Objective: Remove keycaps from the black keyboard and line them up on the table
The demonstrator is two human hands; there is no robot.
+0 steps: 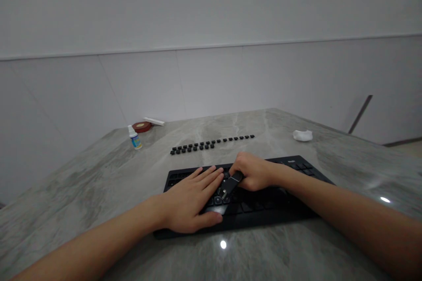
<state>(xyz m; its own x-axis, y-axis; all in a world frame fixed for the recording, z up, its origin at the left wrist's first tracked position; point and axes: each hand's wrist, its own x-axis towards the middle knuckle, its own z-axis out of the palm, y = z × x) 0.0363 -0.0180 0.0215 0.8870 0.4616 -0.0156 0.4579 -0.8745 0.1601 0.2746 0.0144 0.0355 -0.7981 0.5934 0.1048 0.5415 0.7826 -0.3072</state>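
A black keyboard [263, 210] lies on the grey marble table [99, 193] in front of me. My left hand [191, 197] rests flat on its left half, fingers stretched out and together. My right hand [253, 172] is closed around a small dark tool [231, 184], a keycap puller by the look of it, whose tip touches the keys in the keyboard's middle. Beyond the keyboard, several loose black keycaps [211, 143] lie in two rows on the table.
A small white bottle with a blue label [135, 137] stands at the back left, near a brown tape roll [142, 126] and a flat white strip [154, 121]. A crumpled white wad [302, 135] lies at the back right. White walls close off the far side.
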